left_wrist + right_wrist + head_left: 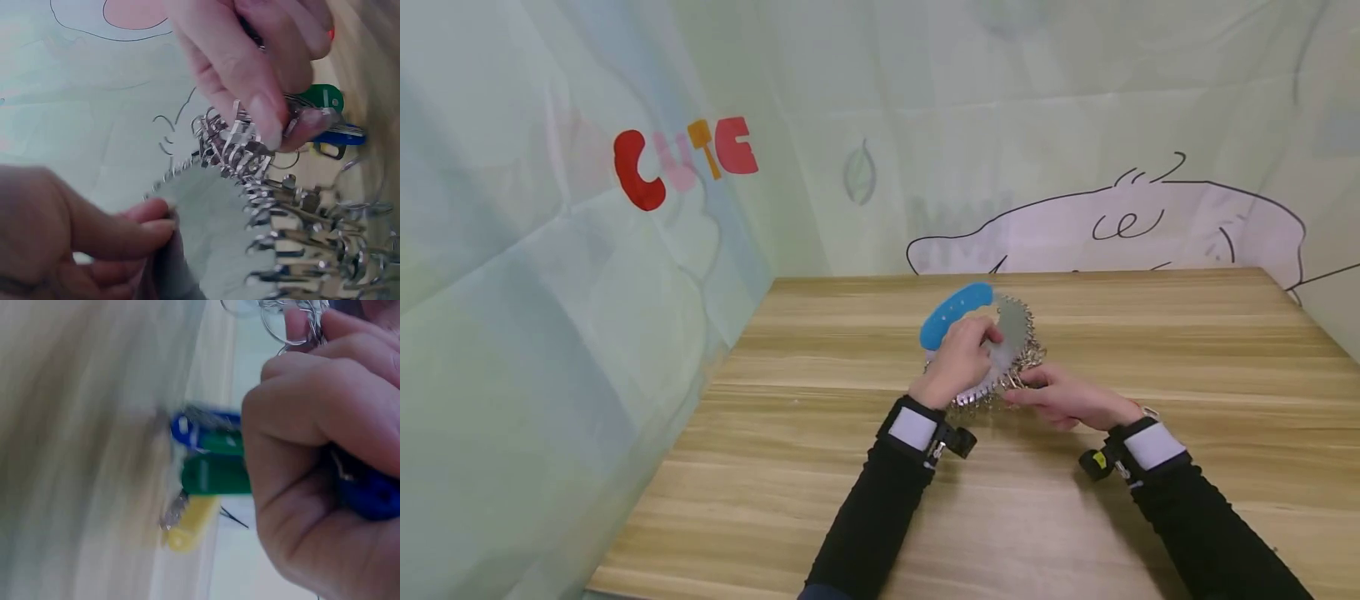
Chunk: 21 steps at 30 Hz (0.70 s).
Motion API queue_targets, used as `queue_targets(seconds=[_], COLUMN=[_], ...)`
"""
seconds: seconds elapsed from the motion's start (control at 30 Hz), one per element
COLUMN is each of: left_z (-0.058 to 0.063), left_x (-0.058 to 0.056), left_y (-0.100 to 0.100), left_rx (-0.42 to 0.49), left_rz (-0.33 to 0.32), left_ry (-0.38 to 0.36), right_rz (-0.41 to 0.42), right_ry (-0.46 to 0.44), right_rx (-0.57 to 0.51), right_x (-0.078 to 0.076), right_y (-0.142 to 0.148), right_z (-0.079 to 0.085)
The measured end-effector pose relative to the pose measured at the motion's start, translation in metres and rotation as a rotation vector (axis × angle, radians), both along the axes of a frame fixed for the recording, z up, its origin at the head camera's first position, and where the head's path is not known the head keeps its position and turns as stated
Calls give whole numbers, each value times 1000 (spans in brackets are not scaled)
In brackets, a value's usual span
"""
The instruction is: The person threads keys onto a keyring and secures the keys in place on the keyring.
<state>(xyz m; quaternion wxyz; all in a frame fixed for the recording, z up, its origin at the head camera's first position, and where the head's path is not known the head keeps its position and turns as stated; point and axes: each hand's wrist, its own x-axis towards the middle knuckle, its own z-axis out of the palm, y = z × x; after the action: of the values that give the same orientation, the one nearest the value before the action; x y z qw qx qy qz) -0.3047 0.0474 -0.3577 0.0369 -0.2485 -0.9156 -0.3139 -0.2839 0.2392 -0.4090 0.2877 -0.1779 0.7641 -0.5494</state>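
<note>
A curved grey plate with a blue handle stands tilted over the table, its rim lined with metal clasps. My left hand pinches the plate's inner edge between thumb and fingers. At the near right rim, my right hand pinches a bunch of the clasps and rings, as the left wrist view shows. Close by dangle plastic tags: green, blue and yellow. Another blue piece sits within the curl of my right palm, partly hidden.
The wooden table spreads beneath both arms. A printed cloth hangs behind its back edge and along its left side. Each wrist carries a strapped camera, one of them the left wrist camera, close to the plate's lower rim.
</note>
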Motion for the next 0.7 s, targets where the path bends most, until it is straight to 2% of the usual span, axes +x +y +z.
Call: queue_targets(seconds=[0.17,0.33,0.4,0.6,0.7], left_z=[-16,-33,-36,-42,-41], left_x=[-8,-15,-17,-21,-21], left_y=[-1,-5,-6,-9,-9], left_rx=[28,50,16,-208,-261], left_rz=[87,94,83,48,30], left_ry=[-150,-286,-293,-285,-275], right_rz=[-28,-49,-55,-81,-107], right_ry=[70,164,179,214,204], right_rx=[151,289,300,336,328], right_x=[1,0,0,-1,-2], right_y=[3,3,3,5,7], right_z=[2,-3,-4,-4,-2])
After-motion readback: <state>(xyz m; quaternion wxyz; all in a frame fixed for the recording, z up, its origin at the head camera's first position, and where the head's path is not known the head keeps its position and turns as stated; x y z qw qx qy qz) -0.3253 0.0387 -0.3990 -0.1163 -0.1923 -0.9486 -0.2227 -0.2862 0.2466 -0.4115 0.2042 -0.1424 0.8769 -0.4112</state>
